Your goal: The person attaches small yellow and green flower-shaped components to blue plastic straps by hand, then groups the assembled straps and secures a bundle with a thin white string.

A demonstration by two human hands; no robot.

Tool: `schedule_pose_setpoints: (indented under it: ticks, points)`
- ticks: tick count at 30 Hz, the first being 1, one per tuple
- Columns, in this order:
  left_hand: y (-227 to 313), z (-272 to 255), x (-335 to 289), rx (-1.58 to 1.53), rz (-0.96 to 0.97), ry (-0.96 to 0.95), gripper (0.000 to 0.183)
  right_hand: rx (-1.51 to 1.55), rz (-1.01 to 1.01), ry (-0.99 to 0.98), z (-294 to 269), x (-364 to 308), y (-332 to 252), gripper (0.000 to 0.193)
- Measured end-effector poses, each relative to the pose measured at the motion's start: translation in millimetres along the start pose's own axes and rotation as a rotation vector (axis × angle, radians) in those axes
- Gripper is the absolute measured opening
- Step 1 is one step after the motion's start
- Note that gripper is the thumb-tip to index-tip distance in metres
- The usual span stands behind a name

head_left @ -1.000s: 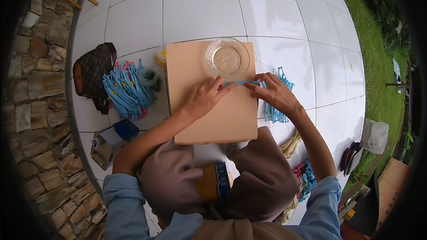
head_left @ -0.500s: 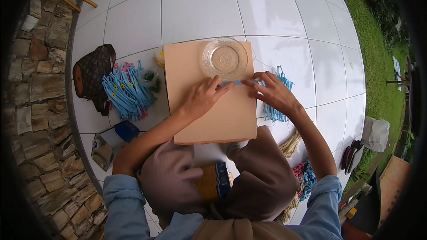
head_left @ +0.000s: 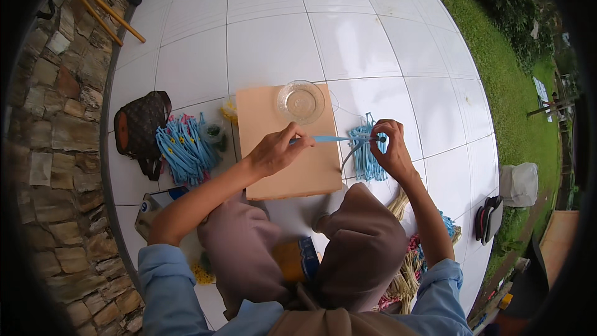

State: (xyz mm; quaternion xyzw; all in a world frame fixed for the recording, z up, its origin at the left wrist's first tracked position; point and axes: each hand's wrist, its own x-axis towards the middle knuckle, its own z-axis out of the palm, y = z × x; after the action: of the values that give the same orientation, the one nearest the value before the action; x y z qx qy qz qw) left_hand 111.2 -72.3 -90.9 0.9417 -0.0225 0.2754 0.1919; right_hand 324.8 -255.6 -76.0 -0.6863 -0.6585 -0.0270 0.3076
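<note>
A light-blue cord [head_left: 331, 139] is stretched almost level between my two hands, above the brown cardboard panel [head_left: 292, 177]. My left hand [head_left: 277, 152] pinches its left end over the panel. On the other side, past the panel's right edge, my right hand [head_left: 393, 152] is closed on the cord's right part. A small dark round piece [head_left: 382, 139] shows at those fingertips; its kind I cannot make out. A loose tail of cord hangs below. Beneath my right hand lies a bundle of blue cords [head_left: 368, 168]. A clear glass dish [head_left: 285, 94] sits on the panel's far right part.
Blue and pink knotted cords [head_left: 185, 157] are heaped left of the panel, beside a brown bag [head_left: 138, 134] and a clear container [head_left: 214, 132]. A metal tin [head_left: 148, 208] stands near my left forearm. Beige cord bundles [head_left: 407, 277] lie by my right knee.
My right hand has moved right and off the panel, drawing the cord out into a longer span. My left hand keeps its pinch, slightly lower. The view has shifted.
</note>
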Motion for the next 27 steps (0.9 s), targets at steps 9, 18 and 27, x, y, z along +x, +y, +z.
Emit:
schedule_pose_setpoints:
  ticks: [9, 18, 27]
  points:
    - [28.4, -82.6, 45.0, -0.422, -0.289, 0.169, 0.015, 0.278, 0.098, -0.12, -104.4, 64.5, -82.6, 0.037]
    - [6.1, 18.3, -40.3, 0.11, -0.584, -0.757, 0.069, 0.375, 0.127, -0.163, -28.6, -17.0, -34.8, 0.035]
    - [34.4, 55.3, -76.9, 0.342, -0.524, -0.493, 0.076, 0.472, 0.35, -0.054, -10.9, -14.9, -9.2, 0.042]
